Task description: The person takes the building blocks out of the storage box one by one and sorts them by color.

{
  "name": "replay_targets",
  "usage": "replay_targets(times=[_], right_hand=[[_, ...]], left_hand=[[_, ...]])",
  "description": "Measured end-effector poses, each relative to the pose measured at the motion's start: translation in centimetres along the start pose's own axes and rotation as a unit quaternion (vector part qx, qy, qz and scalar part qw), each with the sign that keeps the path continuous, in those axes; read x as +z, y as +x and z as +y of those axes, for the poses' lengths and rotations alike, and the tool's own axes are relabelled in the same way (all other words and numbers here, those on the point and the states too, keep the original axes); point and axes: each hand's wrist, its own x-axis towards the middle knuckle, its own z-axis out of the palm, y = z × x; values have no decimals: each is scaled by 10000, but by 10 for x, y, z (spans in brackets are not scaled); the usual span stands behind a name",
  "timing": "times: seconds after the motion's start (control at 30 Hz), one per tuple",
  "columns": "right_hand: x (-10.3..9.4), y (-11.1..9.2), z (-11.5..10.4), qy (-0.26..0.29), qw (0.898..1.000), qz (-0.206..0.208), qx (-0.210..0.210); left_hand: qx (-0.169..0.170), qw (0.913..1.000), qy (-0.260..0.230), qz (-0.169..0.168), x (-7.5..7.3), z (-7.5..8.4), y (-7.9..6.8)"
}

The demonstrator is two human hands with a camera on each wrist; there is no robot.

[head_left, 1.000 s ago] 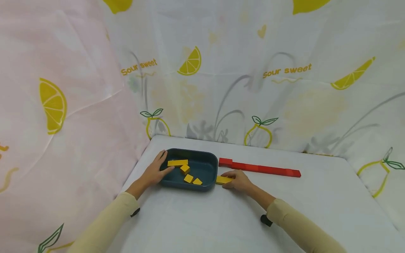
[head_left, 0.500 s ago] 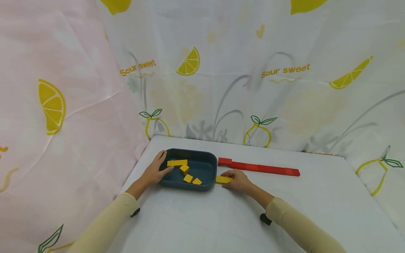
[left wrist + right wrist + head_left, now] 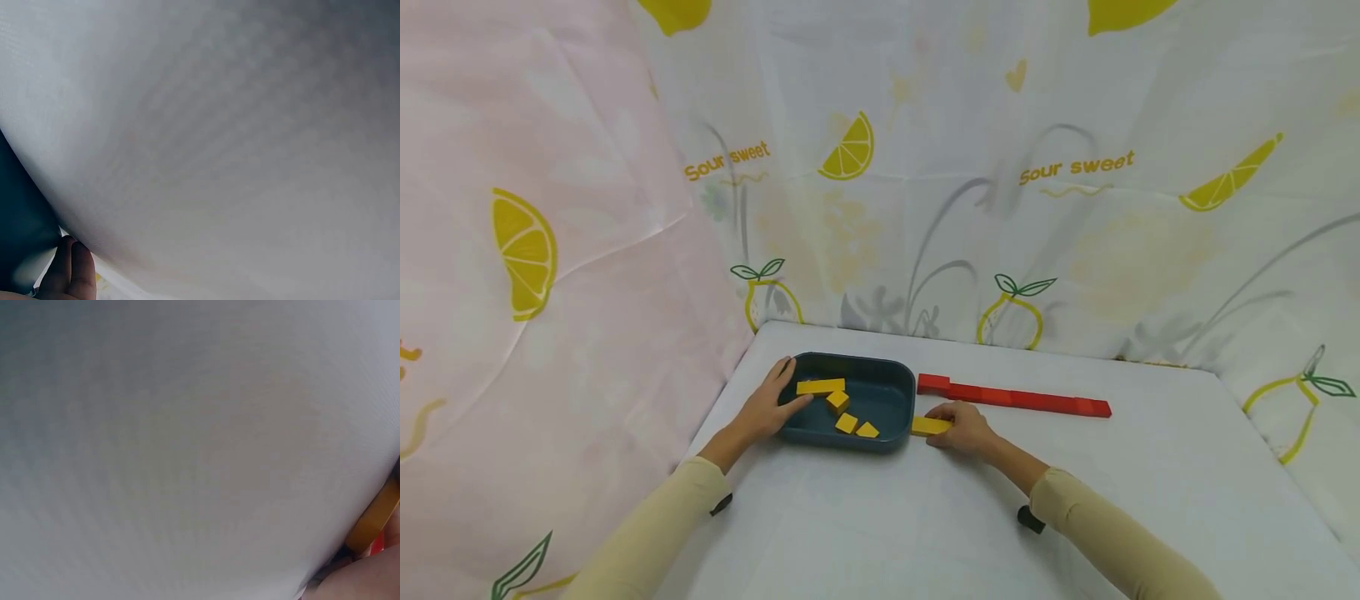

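A dark blue rectangular tray [image 3: 886, 404] lies on the white-covered table. My left hand [image 3: 763, 407] holds its left end, the thumb over the rim and the fingers along the outer side. Inside lie a long yellow block [image 3: 820, 387], a yellow cube [image 3: 838, 402] and smaller yellow blocks [image 3: 846, 423]. Just right of the tray, my right hand [image 3: 966, 428] pinches a flat yellow block [image 3: 927, 426] on the table, its left end at the tray wall. The right wrist view shows this yellow block [image 3: 375, 520] at its right edge; fingers cover its other end.
Behind the right hand, red blocks [image 3: 1026, 400] form a long row, with a taller red block [image 3: 934, 384] at its left end near the tray. A lemon-printed cloth [image 3: 910, 208] hangs behind the table, and a pinkish one [image 3: 587, 292] at the left.
Both hands, the tray and the blocks keep their places. Only a very slight shift of the head view shows.
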Motion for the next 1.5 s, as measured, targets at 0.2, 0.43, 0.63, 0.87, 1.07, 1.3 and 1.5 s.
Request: replay_targets(times=[0.2,0.43,0.63,0.87,1.07,1.3,1.5], right_hand=[[0,0,0,43,10000,0,24],[1,1,1,46,10000,7,-1],[0,-1,-1,4,10000,42,37],[0,-1,-3,-51,10000,54,13],[0,-2,-5,-142,9999,44,-33],[0,0,-4,-176,9998,23,-33],[0,-1,-4,-128,9999,22,-37]], left_hand=[[17,10000,84,7,1,-2,1],[57,9999,63,69,2,-2,1],[84,9999,39,71,2,-1,0],[67,9999,108,81,2,-1,0],[45,10000,17,62,1,0,0],[30,10000,40,58,0,-1,1],[16,10000,33,58,1,-1,1]])
